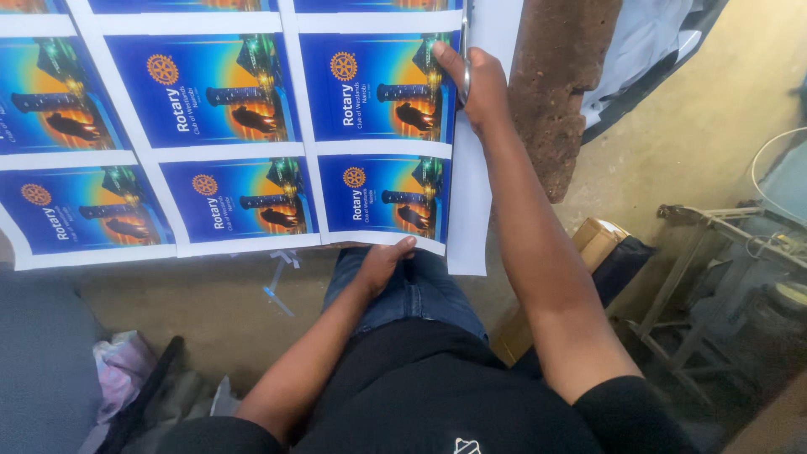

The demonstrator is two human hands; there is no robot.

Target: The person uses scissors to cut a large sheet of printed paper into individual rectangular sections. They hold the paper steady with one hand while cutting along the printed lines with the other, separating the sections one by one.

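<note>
A small print workshop, by the look of it; a large printed sheet [227, 126] of repeated blue and orange posters with white cutting margins fills the work area; paper offcuts [280, 277] litter the bare concrete floor [698, 126]; a rough metal frame stand [706, 277] and a cardboard box [595, 242] sit alongside.

A rough brown stone block [561, 92] lies on the dusty floor [698, 126]. Near it sits a small cardboard box [595, 241]. A metal frame [702, 277] stands by the right edge. Crumpled cloth [122, 370] lies bottom left.
</note>
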